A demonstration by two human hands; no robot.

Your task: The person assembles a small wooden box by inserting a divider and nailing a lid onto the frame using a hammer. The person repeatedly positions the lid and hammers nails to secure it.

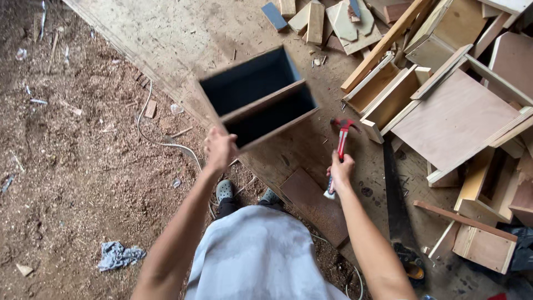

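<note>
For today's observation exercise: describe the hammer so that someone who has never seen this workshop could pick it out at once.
Start at the big plywood sheet lying on the sawdust floor, and find the dark, two-compartment wooden box that the left hand grips at its near corner. Just right of that box, the right hand holds the hammer by its handle. Its red head and red handle set it apart from the bare wood around and the dark handsaw beside it.

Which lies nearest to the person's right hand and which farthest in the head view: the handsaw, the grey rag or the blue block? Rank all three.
From the right hand:
1. Handsaw, just to its right on the board.
2. Blue block, far ahead at the top.
3. Grey rag, far left on the sawdust floor.
</note>
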